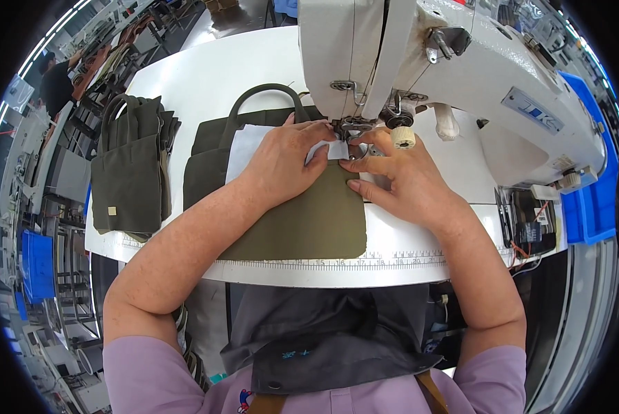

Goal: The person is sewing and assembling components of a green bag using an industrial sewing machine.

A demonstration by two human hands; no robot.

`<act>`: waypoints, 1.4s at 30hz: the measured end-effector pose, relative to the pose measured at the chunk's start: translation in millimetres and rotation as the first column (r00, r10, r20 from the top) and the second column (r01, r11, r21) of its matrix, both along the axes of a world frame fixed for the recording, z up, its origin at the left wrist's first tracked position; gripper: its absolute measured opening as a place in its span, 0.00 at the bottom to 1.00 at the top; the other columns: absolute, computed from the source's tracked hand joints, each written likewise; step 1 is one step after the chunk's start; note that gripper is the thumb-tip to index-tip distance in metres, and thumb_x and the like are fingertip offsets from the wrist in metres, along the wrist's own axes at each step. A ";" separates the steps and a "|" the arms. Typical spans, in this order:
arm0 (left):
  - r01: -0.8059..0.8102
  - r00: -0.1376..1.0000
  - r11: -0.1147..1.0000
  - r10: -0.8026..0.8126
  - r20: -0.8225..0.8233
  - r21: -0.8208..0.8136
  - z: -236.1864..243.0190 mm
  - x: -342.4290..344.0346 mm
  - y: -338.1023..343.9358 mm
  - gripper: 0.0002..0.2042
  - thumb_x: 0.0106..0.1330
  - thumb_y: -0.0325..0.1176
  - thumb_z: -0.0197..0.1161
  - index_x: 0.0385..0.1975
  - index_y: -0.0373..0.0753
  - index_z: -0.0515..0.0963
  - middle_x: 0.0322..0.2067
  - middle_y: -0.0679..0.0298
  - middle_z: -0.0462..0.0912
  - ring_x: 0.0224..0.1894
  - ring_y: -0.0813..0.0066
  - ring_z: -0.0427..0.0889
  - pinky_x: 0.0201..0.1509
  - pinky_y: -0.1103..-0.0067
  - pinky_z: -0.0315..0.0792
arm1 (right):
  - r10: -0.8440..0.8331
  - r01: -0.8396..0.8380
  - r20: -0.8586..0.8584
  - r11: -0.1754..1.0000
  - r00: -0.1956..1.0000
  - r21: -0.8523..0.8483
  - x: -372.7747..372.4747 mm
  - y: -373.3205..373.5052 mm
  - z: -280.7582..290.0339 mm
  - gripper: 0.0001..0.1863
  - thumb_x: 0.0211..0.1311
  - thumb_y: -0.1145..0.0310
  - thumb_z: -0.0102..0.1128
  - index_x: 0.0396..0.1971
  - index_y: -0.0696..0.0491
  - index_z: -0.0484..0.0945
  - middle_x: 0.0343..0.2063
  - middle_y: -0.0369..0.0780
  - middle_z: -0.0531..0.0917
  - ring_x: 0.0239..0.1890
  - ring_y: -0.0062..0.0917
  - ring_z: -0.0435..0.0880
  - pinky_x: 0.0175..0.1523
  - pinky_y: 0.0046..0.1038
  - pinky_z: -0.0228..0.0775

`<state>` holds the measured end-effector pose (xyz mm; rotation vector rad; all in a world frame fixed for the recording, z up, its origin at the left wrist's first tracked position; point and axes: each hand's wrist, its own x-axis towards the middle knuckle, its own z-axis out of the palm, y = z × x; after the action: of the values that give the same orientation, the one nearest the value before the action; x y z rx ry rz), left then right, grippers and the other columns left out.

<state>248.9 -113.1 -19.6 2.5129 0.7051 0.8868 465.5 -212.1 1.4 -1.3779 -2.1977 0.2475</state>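
Note:
An olive-green fabric bag piece [302,224] lies flat under the sewing machine's needle area [344,134]. A dark carrying handle [257,91] arches from its far side. On top of it is a white sheet [244,148], whose material I cannot make out. My left hand [282,162] has its fingers curled over the sheet, left of the presser foot, with the thumb pressing down. To the right of the foot, my right hand [406,179] has its fingers and thumb spread, their tips at the bag piece's right edge. The machine partly hides both hands' fingertips.
The white sewing machine [461,76] overhangs the far right of the white table [164,69]. Stacked olive bag pieces with handles [130,172] lie at the left. A printed ruler [309,264] follows the near edge. Blue bins [589,214] stand beyond the right side.

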 end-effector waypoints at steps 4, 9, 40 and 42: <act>-0.006 1.000 1.000 0.006 -0.022 0.006 1.2 1.8 1.1 0.10 0.62 0.23 0.60 0.42 0.34 0.81 0.42 0.55 0.86 0.39 0.50 0.85 0.66 0.55 0.69 | 0.004 -0.006 0.028 0.999 1.000 0.049 2.1 0.9 -0.8 0.13 0.58 0.61 0.70 0.43 0.46 0.90 0.46 0.38 0.83 0.53 0.36 0.75 0.62 0.37 0.63; 0.002 0.999 0.999 -0.004 -0.036 -0.038 2.3 1.2 2.0 0.12 0.62 0.24 0.59 0.45 0.35 0.81 0.47 0.55 0.86 0.43 0.49 0.85 0.70 0.46 0.65 | -0.009 0.007 0.034 0.999 0.999 0.037 -0.1 0.2 1.1 0.13 0.57 0.61 0.70 0.42 0.47 0.89 0.45 0.38 0.83 0.53 0.36 0.76 0.62 0.38 0.64; 0.009 0.980 0.986 0.024 -0.198 0.166 7.0 -12.3 -48.7 0.15 0.62 0.34 0.68 0.47 0.37 0.84 0.52 0.61 0.81 0.58 0.61 0.81 0.70 0.56 0.68 | -0.046 0.013 0.182 0.983 0.982 0.182 -6.9 -1.1 -4.4 0.16 0.59 0.60 0.68 0.43 0.53 0.88 0.36 0.41 0.81 0.48 0.34 0.77 0.62 0.38 0.66; 0.040 0.982 0.988 -0.012 -0.186 0.150 6.0 -12.0 -42.2 0.16 0.61 0.33 0.68 0.48 0.36 0.84 0.52 0.60 0.82 0.57 0.60 0.82 0.69 0.57 0.70 | -0.051 0.006 0.195 0.975 0.980 0.222 -7.9 -1.2 -5.0 0.16 0.59 0.60 0.68 0.43 0.54 0.87 0.36 0.40 0.82 0.47 0.34 0.78 0.61 0.38 0.66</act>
<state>237.0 -155.3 -13.5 2.7617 0.6819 0.7294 457.6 -213.3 -3.6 -1.3576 -2.2830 -0.1496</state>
